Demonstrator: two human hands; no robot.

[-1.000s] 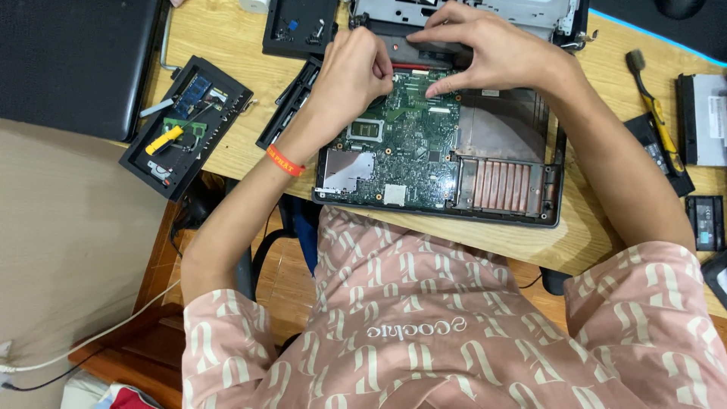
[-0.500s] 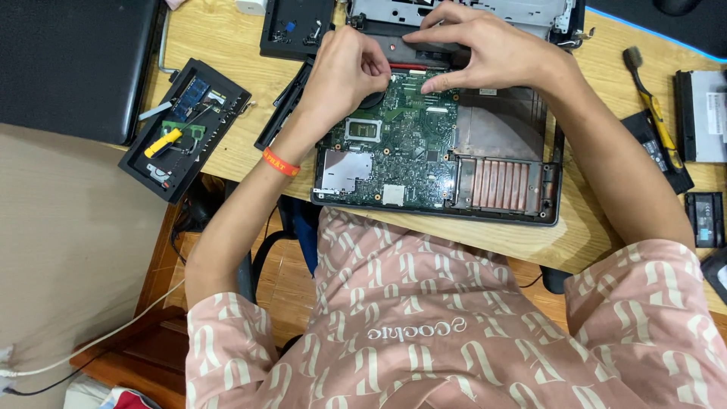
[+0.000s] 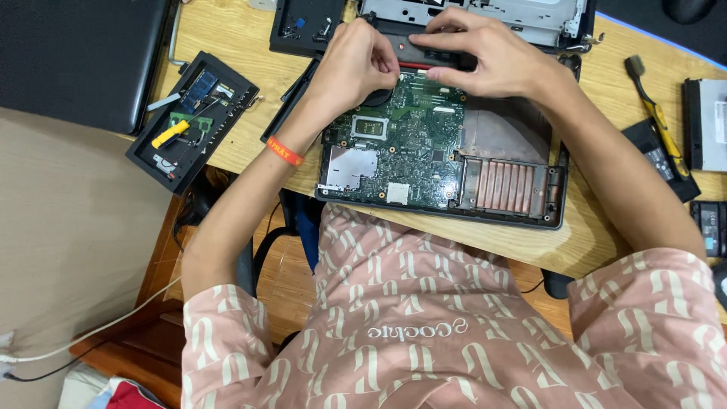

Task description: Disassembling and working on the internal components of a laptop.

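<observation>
Head view: opened laptop base (image 3: 522, 216) sits at the near edge of the counter (image 3: 606, 98), green circuit board (image 3: 401, 155) exposed, copper heat sink (image 3: 503, 185) on its right part.

The thing in hand is a black bar with a red stripe (image 3: 424, 57), lying along the far edge of the board, just in front of the grey hinge frame (image 3: 522, 15). Its long axis runs left–right, parallel to the counter's far edge.

Right hand (image 3: 485, 60) lies flat over the bar's right half, fingers stretched left along its length, tips pressing down on it. Left hand (image 3: 356, 64) is curled at the bar's left end, thumb and fingertips pinched together at that end; can't tell whether they actually grip the bar or something smaller. Orange wristband (image 3: 284, 151) on the left wrist.

Both hands touch or nearly touch the bar; right covers more of it.

Off to the left edge: black tray (image 3: 148, 155) with a yellow-handled screwdriver (image 3: 170, 134) and memory sticks. Right edge: a brush (image 3: 651, 106), black battery pack (image 3: 708, 227).
</observation>
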